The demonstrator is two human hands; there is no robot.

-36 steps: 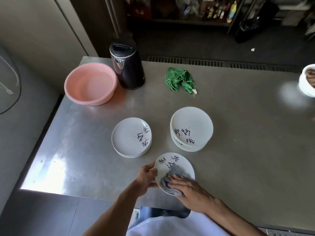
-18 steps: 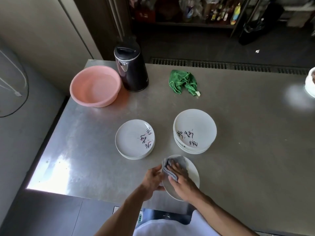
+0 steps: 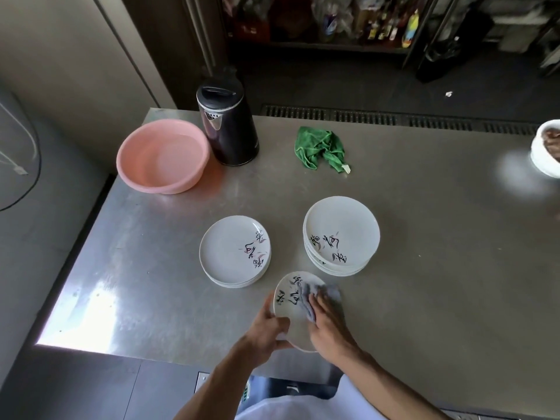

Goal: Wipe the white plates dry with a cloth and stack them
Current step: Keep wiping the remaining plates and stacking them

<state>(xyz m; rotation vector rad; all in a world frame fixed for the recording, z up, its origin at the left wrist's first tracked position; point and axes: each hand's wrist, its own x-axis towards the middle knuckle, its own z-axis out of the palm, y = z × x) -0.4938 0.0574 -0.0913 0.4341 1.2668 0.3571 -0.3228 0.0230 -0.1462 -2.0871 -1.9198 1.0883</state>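
A white plate (image 3: pixel 290 301) with black writing is tilted up near the table's front edge. My left hand (image 3: pixel 268 327) grips its left rim. My right hand (image 3: pixel 328 325) presses a grey cloth (image 3: pixel 321 294) against the plate's face, fingers fairly straight over the cloth. Two stacks of the same white plates stand behind it: a low stack (image 3: pixel 235 251) to the left and a taller stack (image 3: pixel 341 234) to the right.
On the steel table (image 3: pixel 439 268) a pink basin (image 3: pixel 162 157) stands at the back left beside a black kettle (image 3: pixel 227 122). A crumpled green cloth (image 3: pixel 319 148) lies behind the stacks. A white bowl (image 3: pixel 547 150) sits at the right edge.
The grey cloth has swept from the plate's lower part to its left and now to its right side, uncovering the writing. My left hand keeps holding the rim.
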